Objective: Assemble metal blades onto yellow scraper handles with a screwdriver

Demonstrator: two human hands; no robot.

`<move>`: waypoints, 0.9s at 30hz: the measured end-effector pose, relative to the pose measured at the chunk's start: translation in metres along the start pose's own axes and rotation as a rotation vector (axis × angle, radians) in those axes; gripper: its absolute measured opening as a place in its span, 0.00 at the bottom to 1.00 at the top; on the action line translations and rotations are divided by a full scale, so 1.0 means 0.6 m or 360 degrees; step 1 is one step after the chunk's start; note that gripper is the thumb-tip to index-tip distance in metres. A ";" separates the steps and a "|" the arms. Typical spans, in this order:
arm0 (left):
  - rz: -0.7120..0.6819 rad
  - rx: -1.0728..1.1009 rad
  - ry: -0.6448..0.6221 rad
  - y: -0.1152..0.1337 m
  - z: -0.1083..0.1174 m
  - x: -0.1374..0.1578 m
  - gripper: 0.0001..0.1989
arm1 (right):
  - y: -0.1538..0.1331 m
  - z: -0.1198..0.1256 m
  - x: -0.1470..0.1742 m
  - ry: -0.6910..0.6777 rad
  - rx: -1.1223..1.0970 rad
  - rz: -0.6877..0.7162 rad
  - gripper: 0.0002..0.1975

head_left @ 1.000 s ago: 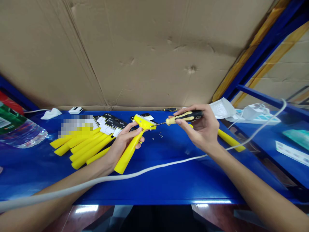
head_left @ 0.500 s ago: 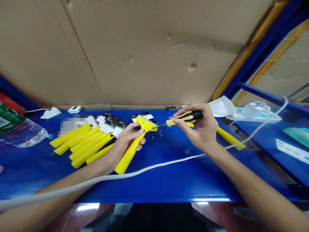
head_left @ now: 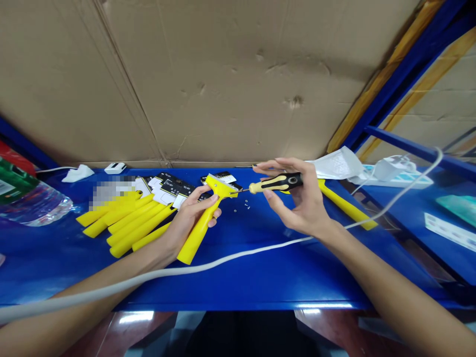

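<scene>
My left hand (head_left: pixel 197 213) is closed around a yellow scraper (head_left: pixel 201 230), just below its wide head. The scraper is tilted, its handle end toward me and its head up and away. A screwdriver (head_left: pixel 277 183) with a cream and black handle lies nearly level in my right hand (head_left: pixel 301 203). My right fingers are loosened around that handle, with the thumb under it and the fingers stretched above. The screwdriver's tip meets the right end of the scraper head at a screw. Several small screws and nuts (head_left: pixel 246 204) lie on the blue table just beyond.
Several yellow scrapers (head_left: pixel 137 228) and black-and-white cards (head_left: pixel 173 186) lie at left, near a large bottle (head_left: pixel 29 198). A white cable (head_left: pixel 238 255) crosses in front of both forearms. Another yellow scraper (head_left: pixel 349 206), a white bag (head_left: pixel 338 163) and a power strip (head_left: pixel 397 178) lie at right.
My right fingers have loosened and spread from their grip around the screwdriver handle. The screwdriver and scraper have shifted slightly left and up, the tip staying at the scraper head.
</scene>
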State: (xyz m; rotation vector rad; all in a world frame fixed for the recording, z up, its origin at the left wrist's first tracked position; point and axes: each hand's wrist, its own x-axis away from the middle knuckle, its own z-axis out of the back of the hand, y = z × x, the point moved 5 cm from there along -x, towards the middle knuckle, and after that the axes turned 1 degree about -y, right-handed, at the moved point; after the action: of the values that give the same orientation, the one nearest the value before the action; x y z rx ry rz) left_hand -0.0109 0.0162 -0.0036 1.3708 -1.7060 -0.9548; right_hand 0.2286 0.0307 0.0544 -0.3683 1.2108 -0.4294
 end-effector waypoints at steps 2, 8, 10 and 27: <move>-0.0010 0.0009 0.0017 0.002 0.000 0.000 0.23 | 0.001 -0.001 0.001 0.0026 0.0003 -0.0003 0.29; -0.0009 -0.0007 -0.0017 0.002 0.001 0.000 0.22 | 0.002 0.003 0.002 0.0091 0.0120 0.0046 0.32; -0.0007 0.0006 -0.0018 0.003 0.002 0.000 0.23 | 0.003 -0.001 0.002 0.0028 0.0008 0.0022 0.32; 0.0040 0.0067 -0.0003 -0.001 0.004 -0.001 0.24 | 0.004 0.000 0.002 0.0152 0.0078 -0.0066 0.23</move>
State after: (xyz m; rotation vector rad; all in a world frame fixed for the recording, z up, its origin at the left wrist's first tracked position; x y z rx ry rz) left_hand -0.0128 0.0171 -0.0051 1.3726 -1.7498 -0.9110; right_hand 0.2292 0.0321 0.0525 -0.3344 1.2851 -0.5163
